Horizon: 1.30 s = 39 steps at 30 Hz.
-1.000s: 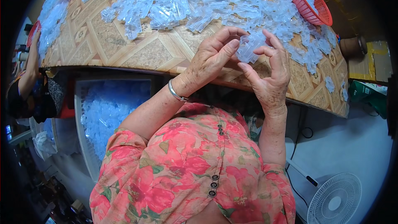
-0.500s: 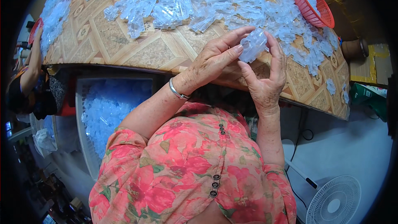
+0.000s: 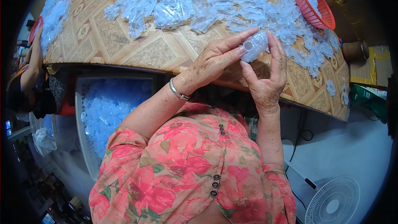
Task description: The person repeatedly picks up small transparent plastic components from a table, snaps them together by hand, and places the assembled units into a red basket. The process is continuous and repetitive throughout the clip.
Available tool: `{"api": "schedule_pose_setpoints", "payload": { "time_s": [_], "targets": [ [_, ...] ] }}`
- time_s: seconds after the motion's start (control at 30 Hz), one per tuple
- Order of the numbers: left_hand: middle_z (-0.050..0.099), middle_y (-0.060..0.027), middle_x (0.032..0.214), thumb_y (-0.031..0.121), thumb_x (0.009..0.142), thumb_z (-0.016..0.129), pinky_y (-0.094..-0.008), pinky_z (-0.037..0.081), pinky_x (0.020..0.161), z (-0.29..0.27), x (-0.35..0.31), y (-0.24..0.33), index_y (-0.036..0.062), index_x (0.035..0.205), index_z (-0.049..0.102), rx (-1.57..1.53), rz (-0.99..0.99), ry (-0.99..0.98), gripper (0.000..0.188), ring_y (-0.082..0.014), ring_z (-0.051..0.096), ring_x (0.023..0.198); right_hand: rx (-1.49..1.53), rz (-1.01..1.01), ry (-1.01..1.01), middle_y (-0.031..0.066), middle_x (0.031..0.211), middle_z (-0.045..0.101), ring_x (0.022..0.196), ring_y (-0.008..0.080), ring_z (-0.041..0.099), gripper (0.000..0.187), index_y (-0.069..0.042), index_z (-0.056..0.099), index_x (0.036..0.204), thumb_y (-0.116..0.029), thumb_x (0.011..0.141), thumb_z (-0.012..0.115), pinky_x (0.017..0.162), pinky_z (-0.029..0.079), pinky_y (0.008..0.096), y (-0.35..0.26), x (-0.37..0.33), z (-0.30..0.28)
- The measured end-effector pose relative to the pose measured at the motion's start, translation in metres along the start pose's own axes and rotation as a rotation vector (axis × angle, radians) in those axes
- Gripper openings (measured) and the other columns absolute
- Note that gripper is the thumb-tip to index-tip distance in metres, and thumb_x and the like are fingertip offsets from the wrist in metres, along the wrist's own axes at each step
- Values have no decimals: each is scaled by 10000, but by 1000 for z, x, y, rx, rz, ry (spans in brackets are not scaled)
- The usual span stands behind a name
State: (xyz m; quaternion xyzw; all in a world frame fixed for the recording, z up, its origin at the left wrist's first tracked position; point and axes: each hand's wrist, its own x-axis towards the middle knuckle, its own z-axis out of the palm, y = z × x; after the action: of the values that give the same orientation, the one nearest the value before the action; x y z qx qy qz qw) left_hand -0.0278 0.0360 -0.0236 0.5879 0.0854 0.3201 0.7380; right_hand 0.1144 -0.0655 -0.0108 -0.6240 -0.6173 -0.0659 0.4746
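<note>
Between my two hands, just over the table's near edge, I hold a clear plastic piece (image 3: 256,46) shaped like a short tube, with a round opening facing left. My left hand (image 3: 215,56) pinches its left end between thumb and fingers. On the other side, the thumb and fingers of my right hand (image 3: 267,74) close around its right end. Beyond my hands, a wide heap of similar clear plastic pieces (image 3: 174,8) covers the far part of the patterned table (image 3: 161,49).
A red basket (image 3: 315,10) with clear pieces stands at the table's right. Below the table at left is a white crate (image 3: 83,141) full of clear pieces. Another person's arm (image 3: 35,58) reaches over the far left. A white fan (image 3: 333,205) stands at lower right.
The clear plastic piece has turned in my fingers, so its round opening now shows on the left. My hands have shifted only slightly to the right.
</note>
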Motion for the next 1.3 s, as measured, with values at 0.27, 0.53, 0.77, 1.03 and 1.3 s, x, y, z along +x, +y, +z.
{"api": "schedule_pose_setpoints", "payload": {
  "time_s": [0.27,0.53,0.77,1.03,1.3],
  "targets": [
    [507,-67,1497,151,1051,511,-296,359,1133,-1,-1,0,29,1488,473,118,27,17,455,-123,450,1346,-21,-32,-8,167,1404,564,1271,350,551,792,-20,508,1415,-124,708,849,1068,452,440,3,0,1],
    [486,-102,1526,179,1053,507,-327,332,1155,-3,-1,-4,14,1482,470,293,118,-30,460,-181,442,1392,-100,-49,31,173,1402,567,1253,354,571,784,10,506,1408,-132,719,852,1052,467,437,3,-8,2],
    [466,-104,1543,217,1042,536,-338,323,1160,-1,-2,1,20,1511,428,248,110,-75,520,-190,425,1404,18,88,1,170,1383,580,1259,337,575,793,-17,512,1413,-115,704,854,1053,478,422,4,-10,-3],
    [484,-118,1523,198,1022,576,-326,378,1115,-1,-4,0,36,1514,432,198,33,-91,538,-179,478,1345,7,60,10,167,1381,581,1254,336,579,781,-24,513,1414,-114,714,849,1042,489,421,5,-11,-4],
    [582,-147,1384,136,966,640,-355,419,1073,6,-7,-5,44,1471,489,396,51,-36,535,-222,540,1271,-76,14,-30,170,1336,604,1233,344,585,731,-16,539,1397,-138,743,842,1035,481,416,6,-14,-5]
  ]
}}
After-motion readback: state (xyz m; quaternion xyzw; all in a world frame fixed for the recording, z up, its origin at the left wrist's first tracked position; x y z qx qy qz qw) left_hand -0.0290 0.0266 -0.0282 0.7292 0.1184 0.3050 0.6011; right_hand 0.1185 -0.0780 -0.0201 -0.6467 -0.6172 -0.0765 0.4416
